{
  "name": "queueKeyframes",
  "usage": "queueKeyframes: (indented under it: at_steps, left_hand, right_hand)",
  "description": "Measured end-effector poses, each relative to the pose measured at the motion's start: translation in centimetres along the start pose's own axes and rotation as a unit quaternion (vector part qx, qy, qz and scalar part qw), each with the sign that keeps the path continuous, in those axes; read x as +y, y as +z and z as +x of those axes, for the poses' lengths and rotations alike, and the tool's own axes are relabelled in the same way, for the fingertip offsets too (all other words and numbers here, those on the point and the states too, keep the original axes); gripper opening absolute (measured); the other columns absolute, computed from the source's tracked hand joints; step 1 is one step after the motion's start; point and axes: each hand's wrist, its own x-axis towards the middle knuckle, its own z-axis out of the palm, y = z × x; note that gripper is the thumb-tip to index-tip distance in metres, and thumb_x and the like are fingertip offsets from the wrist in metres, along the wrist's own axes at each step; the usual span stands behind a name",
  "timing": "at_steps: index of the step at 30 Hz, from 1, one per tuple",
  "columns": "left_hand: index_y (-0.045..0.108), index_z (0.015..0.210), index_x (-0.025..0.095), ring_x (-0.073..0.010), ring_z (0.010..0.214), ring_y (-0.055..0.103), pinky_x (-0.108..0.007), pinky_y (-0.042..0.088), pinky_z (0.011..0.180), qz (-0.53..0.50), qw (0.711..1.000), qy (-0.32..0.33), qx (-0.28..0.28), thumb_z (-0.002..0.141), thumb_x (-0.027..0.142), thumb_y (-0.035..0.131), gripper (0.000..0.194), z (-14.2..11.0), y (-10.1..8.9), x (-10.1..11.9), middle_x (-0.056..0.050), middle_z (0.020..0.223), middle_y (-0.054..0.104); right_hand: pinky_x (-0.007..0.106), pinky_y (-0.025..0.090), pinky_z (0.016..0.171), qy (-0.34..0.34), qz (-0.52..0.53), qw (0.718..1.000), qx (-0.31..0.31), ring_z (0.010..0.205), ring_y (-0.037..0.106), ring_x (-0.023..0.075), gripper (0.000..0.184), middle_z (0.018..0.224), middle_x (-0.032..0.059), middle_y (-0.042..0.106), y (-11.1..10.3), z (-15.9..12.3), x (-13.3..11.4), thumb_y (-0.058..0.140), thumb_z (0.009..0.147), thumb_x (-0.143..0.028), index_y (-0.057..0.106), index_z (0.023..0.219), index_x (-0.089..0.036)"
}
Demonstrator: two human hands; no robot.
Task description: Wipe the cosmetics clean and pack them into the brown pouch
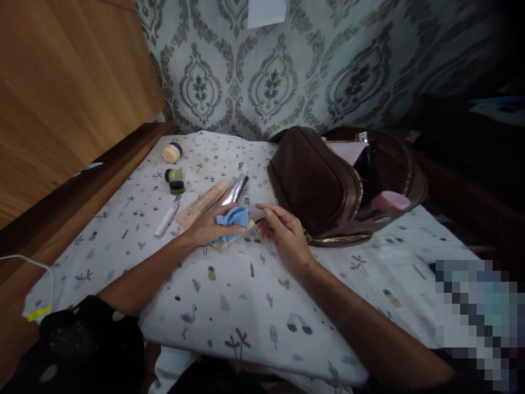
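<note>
A crumpled blue cloth (pixel 233 218) is bunched in my left hand (pixel 207 227), the fingers closed round it. From beneath the cloth shows something pale yellow (pixel 225 244), too hidden to name. My right hand (pixel 284 229) pinches a slim, dark-ended item (pixel 259 218) between thumb and fingers, close to the cloth. Beyond my left hand lie a peach squeeze tube (pixel 204 202) and a silvery tube with a black cap (pixel 237 189). Left of these is a white lip-gloss-like tube (pixel 166 219).
An open brown bag (pixel 315 175) with a gold zip stands close to my right hand, a pink item (pixel 394 201) inside it. Small jars, one peach (pixel 171 153) and one greenish (pixel 175 175), sit at the back left of the patterned cloth-covered table (pixel 246 306). A white cable (pixel 36 262) runs at left.
</note>
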Motion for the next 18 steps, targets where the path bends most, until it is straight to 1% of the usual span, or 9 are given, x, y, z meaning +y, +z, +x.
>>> queueKeyframes:
  at_steps: [2, 4, 6, 8, 10, 12, 14, 16, 18]
  left_hand:
    - [0.067, 0.109, 0.019, -0.0201, 0.095, 0.062, -0.033, 0.051, 0.085, 0.003, 1.0, -0.008, 0.005, 0.071, 0.04, 0.077, 0.044, -0.02, 0.03, 0.22, -0.003, 0.103, 0.068]
    - [0.068, 0.106, 0.018, -0.0195, 0.09, 0.062, -0.032, 0.051, 0.083, -0.002, 1.0, -0.014, 0.0, 0.07, 0.04, 0.077, 0.043, -0.04, 0.07, 0.52, -0.003, 0.098, 0.068]
    - [0.069, 0.1, 0.017, -0.0185, 0.086, 0.062, -0.031, 0.051, 0.08, -0.006, 1.0, -0.015, -0.011, 0.071, 0.04, 0.076, 0.038, -0.04, 0.07, 0.8, -0.002, 0.092, 0.067]
    - [0.069, 0.093, 0.016, -0.0177, 0.083, 0.06, -0.03, 0.05, 0.077, 0.004, 1.0, -0.017, -0.011, 0.071, 0.042, 0.075, 0.035, -0.05, 0.03, 0.91, -0.002, 0.087, 0.066]
    - [0.069, 0.092, 0.015, -0.0176, 0.081, 0.059, -0.028, 0.049, 0.075, 0.021, 0.999, -0.032, 0.001, 0.071, 0.044, 0.075, 0.036, -0.08, -0.02, 0.83, -0.002, 0.085, 0.066]
    - [0.069, 0.094, 0.016, -0.0182, 0.082, 0.06, -0.028, 0.049, 0.074, 0.026, 0.998, -0.055, 0.014, 0.07, 0.047, 0.076, 0.041, -0.14, -0.04, 0.64, -0.002, 0.086, 0.066]
    - [0.069, 0.094, 0.015, -0.019, 0.082, 0.061, -0.028, 0.049, 0.075, 0.021, 0.997, -0.072, 0.026, 0.067, 0.049, 0.077, 0.044, -0.21, 0.02, 0.47, -0.003, 0.086, 0.067]
    - [0.069, 0.091, 0.015, -0.019, 0.083, 0.061, -0.028, 0.05, 0.076, 0.02, 0.996, -0.071, 0.044, 0.069, 0.052, 0.075, 0.043, -0.26, 0.1, 0.38, -0.003, 0.086, 0.068]
    - [0.069, 0.092, 0.015, -0.0186, 0.085, 0.061, -0.028, 0.049, 0.081, 0.039, 0.997, -0.05, 0.046, 0.071, 0.052, 0.074, 0.042, -0.24, 0.09, 0.33, -0.003, 0.089, 0.068]
  right_hand:
    - [0.023, 0.037, 0.045, -0.01, -0.028, 1.0, 0.006, 0.05, 0.049, 0.0102, 0.043, 0.057, -0.002, 0.056, -0.12, 0.1, 0.15, 0.07, 0.075, -0.059, 0.066, 0.085, -0.017]
    - [0.023, 0.036, 0.045, -0.013, -0.042, 0.999, 0.016, 0.046, 0.044, 0.0089, 0.044, 0.052, -0.0027, 0.054, -0.2, 0.19, 0.27, 0.071, 0.075, -0.061, 0.061, 0.072, -0.018]
    - [0.023, 0.036, 0.045, -0.013, -0.044, 0.999, 0.018, 0.044, 0.043, 0.0084, 0.047, 0.049, -0.003, 0.053, -0.2, 0.25, 0.31, 0.071, 0.074, -0.062, 0.057, 0.067, -0.018]
    - [0.023, 0.035, 0.045, -0.012, -0.037, 0.999, 0.014, 0.043, 0.043, 0.0081, 0.049, 0.049, -0.0032, 0.053, -0.12, 0.25, 0.28, 0.071, 0.073, -0.064, 0.054, 0.065, -0.019]
    - [0.022, 0.035, 0.044, -0.01, -0.021, 1.0, 0.007, 0.043, 0.043, 0.0079, 0.048, 0.049, -0.0039, 0.053, 0.0, 0.18, 0.19, 0.07, 0.073, -0.064, 0.055, 0.069, -0.019]
    - [0.021, 0.035, 0.043, -0.011, -0.002, 1.0, -0.007, 0.043, 0.045, 0.0085, 0.046, 0.05, -0.0051, 0.054, 0.12, 0.0, 0.07, 0.069, 0.075, -0.063, 0.059, 0.083, -0.019]
    - [0.021, 0.035, 0.043, -0.013, 0.01, 1.0, -0.024, 0.043, 0.046, 0.0092, 0.048, 0.052, -0.0058, 0.054, 0.25, -0.26, 0.03, 0.066, 0.077, -0.062, 0.061, 0.099, -0.02]
    - [0.021, 0.034, 0.042, -0.016, 0.014, 0.999, -0.032, 0.043, 0.045, 0.0093, 0.049, 0.052, -0.0053, 0.054, 0.39, -0.55, 0.13, 0.064, 0.078, -0.062, 0.062, 0.102, -0.019]
    - [0.021, 0.033, 0.041, -0.023, 0.013, 0.999, -0.028, 0.043, 0.045, 0.0092, 0.048, 0.051, -0.0038, 0.054, 0.61, -0.72, 0.35, 0.062, 0.079, -0.062, 0.064, 0.097, -0.017]
